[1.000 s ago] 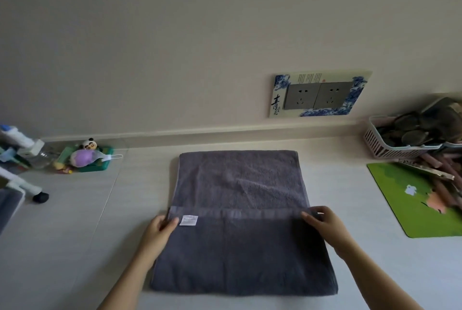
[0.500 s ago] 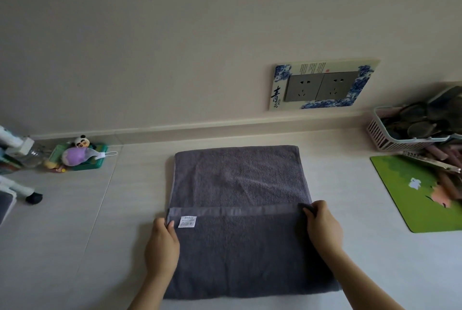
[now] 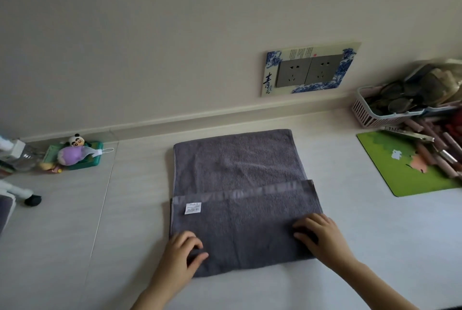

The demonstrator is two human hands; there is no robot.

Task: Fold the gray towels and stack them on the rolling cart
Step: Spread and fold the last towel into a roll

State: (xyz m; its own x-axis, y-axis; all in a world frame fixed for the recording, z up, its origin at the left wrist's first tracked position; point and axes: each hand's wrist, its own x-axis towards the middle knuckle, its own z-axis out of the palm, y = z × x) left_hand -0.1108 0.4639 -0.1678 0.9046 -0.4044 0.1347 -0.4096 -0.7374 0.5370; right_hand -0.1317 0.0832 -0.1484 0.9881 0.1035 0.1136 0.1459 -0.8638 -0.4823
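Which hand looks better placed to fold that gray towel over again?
Probably the left hand: its fingers curl round the gray towel at the near-left corner, a grip ready to lift. The right hand looks to rest on top near the right edge.

Left hand (image 3: 183,252): bare; no glove, ring or band visible.
Right hand (image 3: 322,238): bare; no glove or ring visible on the fingers that show.
Left forearm (image 3: 152,294): bare up to the bottom edge of the view; no sleeve or cuff in sight.
Right forearm (image 3: 375,284): bare along its whole visible length, reaching the lower right edge; no sleeve, watch or bracelet showing.
Nails: too small and soft in focus to tell any polish.
Rest of body: out of view; only two hands and forearms show.
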